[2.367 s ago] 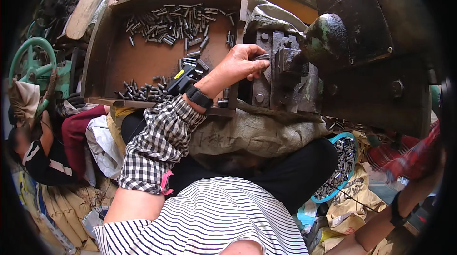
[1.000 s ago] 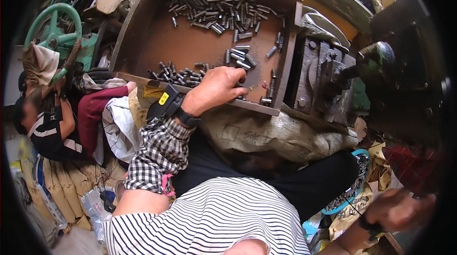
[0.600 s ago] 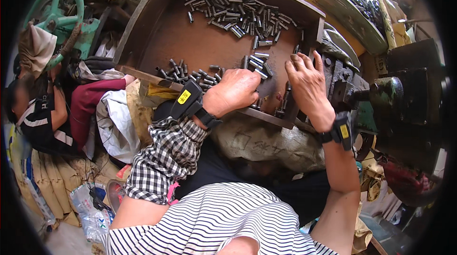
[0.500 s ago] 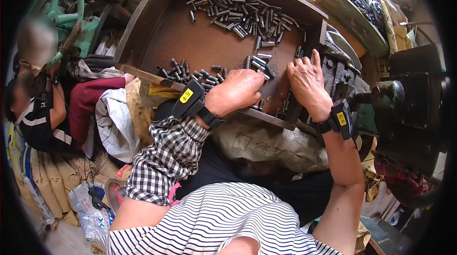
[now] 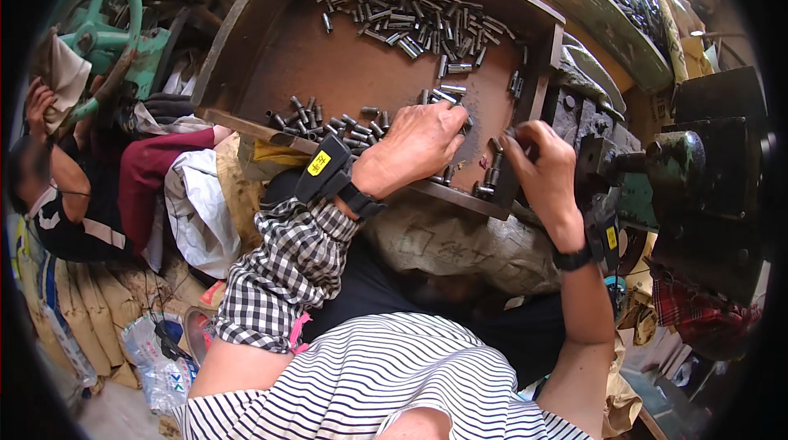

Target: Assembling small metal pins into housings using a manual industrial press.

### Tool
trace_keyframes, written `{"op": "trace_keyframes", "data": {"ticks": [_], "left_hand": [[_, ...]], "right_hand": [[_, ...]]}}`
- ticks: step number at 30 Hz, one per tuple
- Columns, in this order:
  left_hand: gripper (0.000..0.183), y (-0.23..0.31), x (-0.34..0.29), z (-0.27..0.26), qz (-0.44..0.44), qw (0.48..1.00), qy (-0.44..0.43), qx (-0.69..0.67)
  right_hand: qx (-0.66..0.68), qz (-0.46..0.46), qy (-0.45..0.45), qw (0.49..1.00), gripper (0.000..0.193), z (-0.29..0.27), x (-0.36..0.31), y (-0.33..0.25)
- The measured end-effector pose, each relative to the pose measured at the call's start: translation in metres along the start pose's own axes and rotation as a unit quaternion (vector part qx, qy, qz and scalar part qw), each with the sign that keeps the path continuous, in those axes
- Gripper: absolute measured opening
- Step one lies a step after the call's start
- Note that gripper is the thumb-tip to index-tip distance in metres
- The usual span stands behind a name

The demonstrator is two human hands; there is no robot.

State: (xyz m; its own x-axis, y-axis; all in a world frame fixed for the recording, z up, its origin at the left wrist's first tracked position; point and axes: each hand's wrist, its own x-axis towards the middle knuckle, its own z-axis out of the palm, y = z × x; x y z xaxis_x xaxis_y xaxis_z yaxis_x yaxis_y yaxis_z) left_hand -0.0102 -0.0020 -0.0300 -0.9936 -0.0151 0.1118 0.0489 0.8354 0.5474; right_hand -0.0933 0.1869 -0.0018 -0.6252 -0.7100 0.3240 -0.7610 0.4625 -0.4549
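Observation:
A wooden tray (image 5: 345,71) holds many short metal tubes, with a large heap (image 5: 419,17) at its far side and a smaller cluster (image 5: 336,128) along its near edge. Over the tray's near part, my left hand (image 5: 419,142) has its fingers curled down at a few shiny metal tubes (image 5: 448,95); its fingertips are partly hidden. My right hand (image 5: 542,165) is at the tray's right wall, thumb and fingers bent together. Whatever it may pinch is too small to make out. Right beside its fingertips, a few darker tubes (image 5: 491,173) lie in the tray's near right corner.
A dark machine (image 5: 706,161) with a spindle stands close on the right. Behind, a long wooden trough (image 5: 616,13) is full of metal pieces. At left, another person (image 5: 61,169) sits by a green handwheel (image 5: 98,17). A pale sack (image 5: 460,247) lies under the tray.
My right hand has drawn back from the tray's right wall, its fingers now bent together. My left hand has shifted slightly up and right. The other person has raised a cloth-like piece.

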Motion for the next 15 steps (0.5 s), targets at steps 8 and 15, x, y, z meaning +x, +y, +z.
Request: {"op": "trace_keyframes", "data": {"ticks": [8,15], "left_hand": [[0.015,0.022,0.007,0.009,-0.065,0.928,-0.075,-0.358],[0.015,0.025,0.008,0.000,-0.209,0.748,-0.123,-0.618]], "right_hand": [[0.501,0.309,-0.009,0.808,0.023,-0.008,-0.027,-0.002],[0.644,0.314,-0.020,0.698,0.024,-0.009,-0.025,0.003]]}}
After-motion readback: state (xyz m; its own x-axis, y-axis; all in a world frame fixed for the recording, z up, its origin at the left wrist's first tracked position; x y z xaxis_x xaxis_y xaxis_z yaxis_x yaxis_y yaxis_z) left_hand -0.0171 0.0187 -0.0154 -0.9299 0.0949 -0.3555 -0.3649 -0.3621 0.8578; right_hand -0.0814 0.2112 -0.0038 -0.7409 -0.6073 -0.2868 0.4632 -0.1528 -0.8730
